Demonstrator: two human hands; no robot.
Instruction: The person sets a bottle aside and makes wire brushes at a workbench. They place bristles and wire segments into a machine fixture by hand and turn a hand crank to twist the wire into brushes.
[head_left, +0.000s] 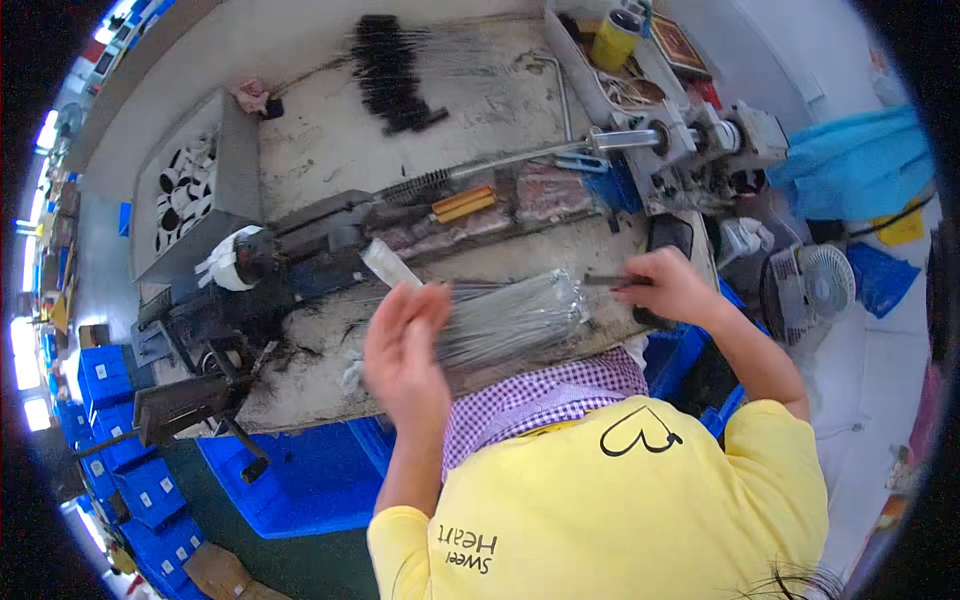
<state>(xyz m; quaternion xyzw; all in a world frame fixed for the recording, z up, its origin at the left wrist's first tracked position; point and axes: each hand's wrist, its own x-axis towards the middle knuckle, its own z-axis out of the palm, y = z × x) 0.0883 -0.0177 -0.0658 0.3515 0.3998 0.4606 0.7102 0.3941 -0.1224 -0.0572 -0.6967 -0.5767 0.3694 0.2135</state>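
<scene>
In the head view, here we are at the cluttered table (310,130), and the right hand (668,287), right of centre, has its grip closed on a dark slender piece (604,281) that points leftward from the fingers. Over to the left hand (408,340), just left of centre: it's blurred, fingers raised and near one another, and whether that grip is clamped on anything I cannot tell. Between the two, at the centre, lies the bundle of thin silvery wires (520,318), its bright ends toward the right hand. A white strip (388,263) sits just above the left hand. Up at the top, left of centre, there's a heap of black bristle brushes (388,80), wire stems trailing right. A yellow block (463,204) lies above the wires, near a coiled spring (418,187). Upper left, a grey box (222,130) holds black-and-white pieces (186,185); upper right, a yellow bottle (615,42) stands in a tray (583,85).
</scene>
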